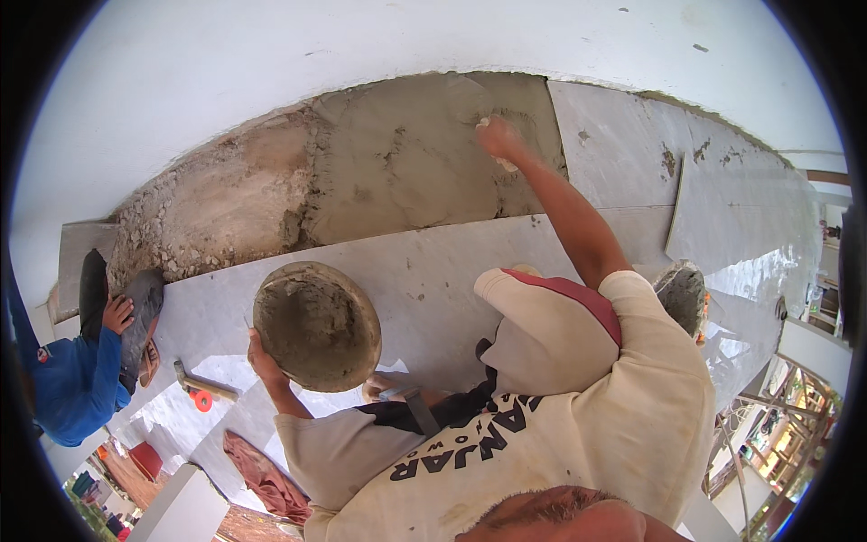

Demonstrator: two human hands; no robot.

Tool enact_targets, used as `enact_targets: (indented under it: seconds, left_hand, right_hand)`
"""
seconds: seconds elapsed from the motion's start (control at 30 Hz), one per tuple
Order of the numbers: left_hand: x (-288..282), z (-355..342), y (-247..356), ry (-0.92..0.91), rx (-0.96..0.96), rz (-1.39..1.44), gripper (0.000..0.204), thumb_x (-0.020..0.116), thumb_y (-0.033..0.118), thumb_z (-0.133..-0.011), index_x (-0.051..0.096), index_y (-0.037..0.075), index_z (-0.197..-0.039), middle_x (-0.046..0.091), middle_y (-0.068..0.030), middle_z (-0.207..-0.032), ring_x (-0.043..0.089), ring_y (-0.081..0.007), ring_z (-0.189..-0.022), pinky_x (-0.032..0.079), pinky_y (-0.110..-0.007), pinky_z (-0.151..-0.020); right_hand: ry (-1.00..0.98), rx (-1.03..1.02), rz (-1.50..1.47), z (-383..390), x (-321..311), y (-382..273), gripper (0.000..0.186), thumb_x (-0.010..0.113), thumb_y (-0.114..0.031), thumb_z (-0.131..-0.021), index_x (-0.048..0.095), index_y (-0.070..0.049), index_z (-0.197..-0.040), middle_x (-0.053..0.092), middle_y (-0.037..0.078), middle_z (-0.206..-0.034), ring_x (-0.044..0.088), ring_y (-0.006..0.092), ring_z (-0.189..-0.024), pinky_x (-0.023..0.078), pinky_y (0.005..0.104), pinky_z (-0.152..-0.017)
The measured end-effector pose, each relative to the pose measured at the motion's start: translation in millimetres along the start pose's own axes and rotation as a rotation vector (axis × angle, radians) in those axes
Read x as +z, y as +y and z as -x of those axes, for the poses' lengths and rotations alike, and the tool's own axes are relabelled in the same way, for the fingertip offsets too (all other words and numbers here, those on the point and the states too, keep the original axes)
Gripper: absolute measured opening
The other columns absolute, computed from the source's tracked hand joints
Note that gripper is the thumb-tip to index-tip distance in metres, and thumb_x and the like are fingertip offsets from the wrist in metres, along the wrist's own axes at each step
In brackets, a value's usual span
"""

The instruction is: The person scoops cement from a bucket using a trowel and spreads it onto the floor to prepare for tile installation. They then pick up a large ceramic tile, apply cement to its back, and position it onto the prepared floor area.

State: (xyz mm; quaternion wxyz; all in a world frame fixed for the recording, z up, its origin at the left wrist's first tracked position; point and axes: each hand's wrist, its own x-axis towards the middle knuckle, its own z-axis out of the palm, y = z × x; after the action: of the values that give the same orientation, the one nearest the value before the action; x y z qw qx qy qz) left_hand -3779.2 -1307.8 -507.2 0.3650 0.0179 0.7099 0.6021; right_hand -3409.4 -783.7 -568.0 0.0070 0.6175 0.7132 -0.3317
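My left hand grips the side of a round, mortar-coated bucket, tilted with its hollow toward the camera and grey residue inside. My right arm reaches forward to wet grey mortar spread beside the white wall. My right hand is closed at the mortar's surface, near its right part; what it holds is too small to make out. Laid grey tiles border the mortar on the near side, and more tiles lie to its right.
A white wall runs behind the strip. Rough rubble lies left of the mortar. A person in blue crouches at left, near a hammer, red spool and cloth. Another mortar bucket stands at right.
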Motion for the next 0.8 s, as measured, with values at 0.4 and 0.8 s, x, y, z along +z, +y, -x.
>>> enact_targets:
  seconds: [0.4, 0.8]
  left_hand:
    - [6, 6, 7, 0.020, 0.028, -0.013, 0.053, 0.045, 0.040, -0.103, 0.063, -0.008, -0.117, 0.067, -0.0169, -0.111, 0.066, -0.0260, -0.097, 0.052, -0.037, -0.086]
    - [-4, 5, 6, -0.061, 0.006, -0.051, 0.056, 0.043, 0.041, -0.104, 0.055, -0.008, -0.128, 0.063, -0.0192, -0.125, 0.064, -0.0297, -0.110, 0.051, -0.040, -0.095]
  right_hand:
    - [0.186, 0.320, -0.129, 1, -11, 95, 0.049, 0.051, -0.034, -0.092, 0.057, 0.008, -0.117, 0.071, 0.024, -0.090, 0.071, 0.0375, -0.088, 0.053, 0.0464, -0.084]
    - [0.145, 0.298, -0.751, 63, 1, 79, 0.036, 0.053, -0.028, -0.095, 0.061, 0.007, -0.095, 0.063, 0.014, -0.067, 0.063, 0.0248, -0.053, 0.051, 0.0404, -0.049]
